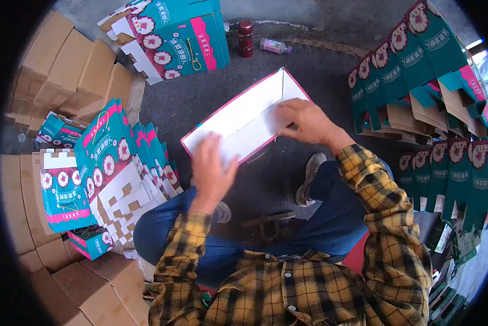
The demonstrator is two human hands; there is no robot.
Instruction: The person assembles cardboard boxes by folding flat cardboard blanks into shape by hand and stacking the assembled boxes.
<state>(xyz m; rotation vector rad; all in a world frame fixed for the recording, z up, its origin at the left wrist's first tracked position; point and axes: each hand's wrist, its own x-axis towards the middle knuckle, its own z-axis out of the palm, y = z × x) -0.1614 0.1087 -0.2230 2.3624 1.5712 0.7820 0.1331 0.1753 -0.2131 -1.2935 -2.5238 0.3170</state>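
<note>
An open carton with a white inside and a thin pink edge lies tilted between my hands, over the floor in front of my knees. My left hand is at its left end, fingers over the near corner and thumb along the near wall; motion blurs it somewhat. At the right end, my right hand grips the near wall, fingertips inside the carton and thumb lower down. The outside of the carton is mostly hidden from above.
Flat printed teal cartons lean in a stack on the left, beside brown cardboard boxes. Another printed carton stack lies ahead. A dark red flask and a plastic bottle are by the wall. Rows of teal cartons stand right.
</note>
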